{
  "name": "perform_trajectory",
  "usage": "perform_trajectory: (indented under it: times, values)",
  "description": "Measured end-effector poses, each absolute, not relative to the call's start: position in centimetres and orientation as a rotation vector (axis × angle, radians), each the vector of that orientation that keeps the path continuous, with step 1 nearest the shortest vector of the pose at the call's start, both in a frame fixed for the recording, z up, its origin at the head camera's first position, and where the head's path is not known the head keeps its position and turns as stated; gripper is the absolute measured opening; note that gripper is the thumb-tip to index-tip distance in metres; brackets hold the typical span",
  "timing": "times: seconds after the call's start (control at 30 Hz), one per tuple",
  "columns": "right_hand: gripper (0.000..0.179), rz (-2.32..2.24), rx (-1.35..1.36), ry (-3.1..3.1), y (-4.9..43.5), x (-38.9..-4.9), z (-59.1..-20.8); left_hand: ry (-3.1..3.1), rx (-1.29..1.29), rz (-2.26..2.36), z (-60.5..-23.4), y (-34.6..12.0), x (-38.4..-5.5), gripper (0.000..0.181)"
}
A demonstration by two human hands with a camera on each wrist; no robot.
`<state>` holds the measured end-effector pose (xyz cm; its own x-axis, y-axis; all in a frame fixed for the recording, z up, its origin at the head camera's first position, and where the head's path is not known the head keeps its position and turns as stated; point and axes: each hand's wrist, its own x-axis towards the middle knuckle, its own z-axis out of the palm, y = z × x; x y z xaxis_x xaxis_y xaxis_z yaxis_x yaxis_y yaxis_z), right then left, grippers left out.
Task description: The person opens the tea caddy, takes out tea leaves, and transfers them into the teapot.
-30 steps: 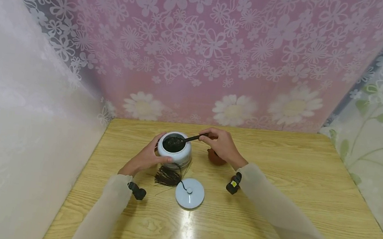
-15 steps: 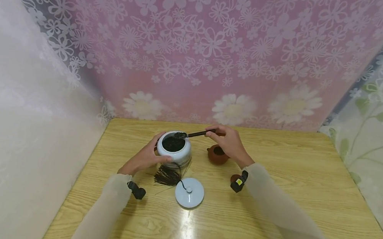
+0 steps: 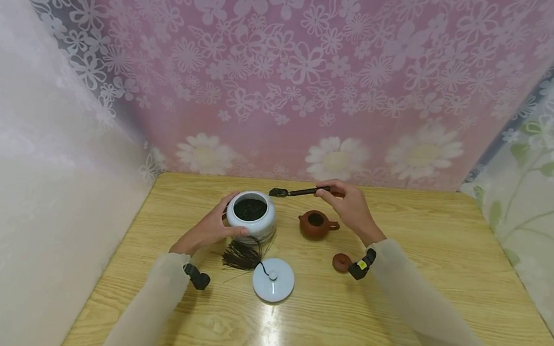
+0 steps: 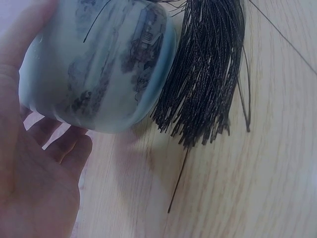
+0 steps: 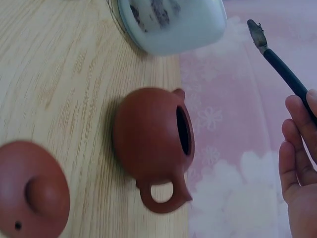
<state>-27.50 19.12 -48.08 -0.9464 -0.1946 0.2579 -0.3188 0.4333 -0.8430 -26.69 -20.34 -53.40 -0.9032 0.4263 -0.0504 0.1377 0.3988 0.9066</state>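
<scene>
Toward the far edge of the tabletop (image 3: pixel 474 259), our left hand (image 3: pixel 208 232) cups the fragile-looking jar (image 3: pixel 260 229); our right hand (image 3: pixel 351 207) pinches the light-looking scoop (image 3: pixel 278 192) by its handle (image 3: pixel 302 191).

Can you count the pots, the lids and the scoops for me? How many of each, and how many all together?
Pots: 2, the white jar and the brown teapot
Lids: 2, the white lid and the brown lid
Scoops: 1, the dark-handled scoop in the right hand
Total: 5
</scene>
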Motion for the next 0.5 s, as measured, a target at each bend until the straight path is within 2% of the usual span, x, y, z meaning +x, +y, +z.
perform_trajectory:
  times: [0.5]
  values:
    - [0.03,1.467,0.361,-2.578,23.4,-26.3,-49.5,2.376,0.471,1.502,-53.3,-20.3,-26.6,0.115]
